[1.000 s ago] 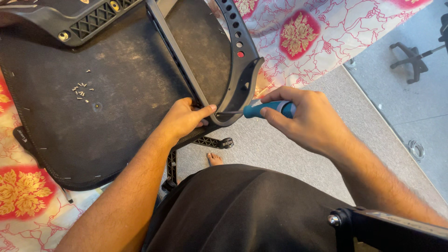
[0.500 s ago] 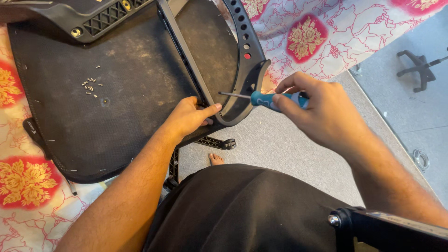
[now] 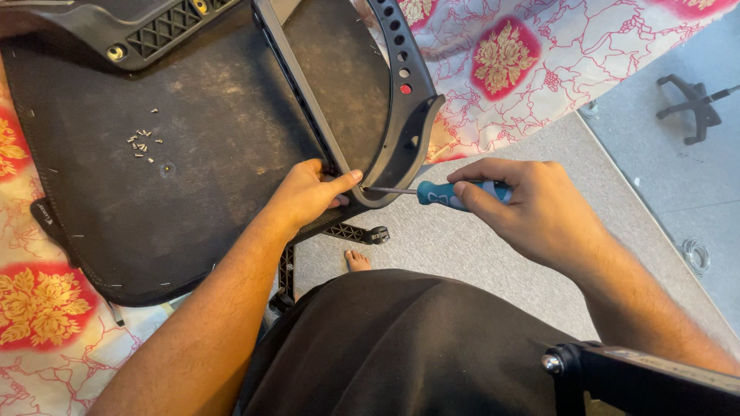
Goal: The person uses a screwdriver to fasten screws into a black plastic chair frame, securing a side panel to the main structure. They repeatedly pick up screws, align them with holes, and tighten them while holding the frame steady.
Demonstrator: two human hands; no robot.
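The right hand [image 3: 532,208] is closed around the teal plastic handle of a screwdriver with a thin metal shaft [image 3: 432,192], fingers curled over the grip. The shaft runs out from this hand toward the other one, and its tip meets the lower bend of a curved black plastic chair armrest frame with a row of holes [image 3: 405,115].

The left hand [image 3: 308,196] rests just beside that tip, fingers folded over the frame's lower edge and the thumb stretched out along it, pressing the part down. Whether the thumb touches the shaft cannot be told.

Beyond the left hand lies the broad black fabric underside of a chair seat [image 3: 193,177], and well away from that hand on the fabric sits a small scatter of tiny metal staples or screws [image 3: 142,144]. A grey flat bar [image 3: 301,92] crosses the seat from the far edge down to the left hand.

Beyond the right hand spreads a white cloth printed with red and gold flower medallions [image 3: 524,69]. Past it, on the grey floor [image 3: 655,185], stands a black star-shaped chair base [image 3: 690,104].
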